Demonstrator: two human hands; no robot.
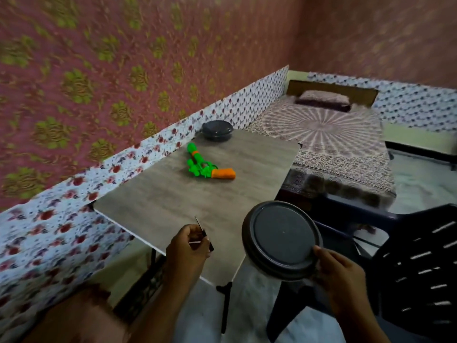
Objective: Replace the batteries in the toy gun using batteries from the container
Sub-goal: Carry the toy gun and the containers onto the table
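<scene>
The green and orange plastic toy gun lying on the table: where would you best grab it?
Probably the orange grip of the green and orange plastic toy gun: it sticks out bare toward the right, so come from above on that side.

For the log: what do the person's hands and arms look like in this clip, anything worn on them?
Both the left hand and the right hand are bare, with no gloves, and no rings or watch can be made out. Both forearms are uncovered down to the frame edge, with no sleeve in view. The picture is somewhat blurred, so fine marks cannot be ruled out.
</scene>
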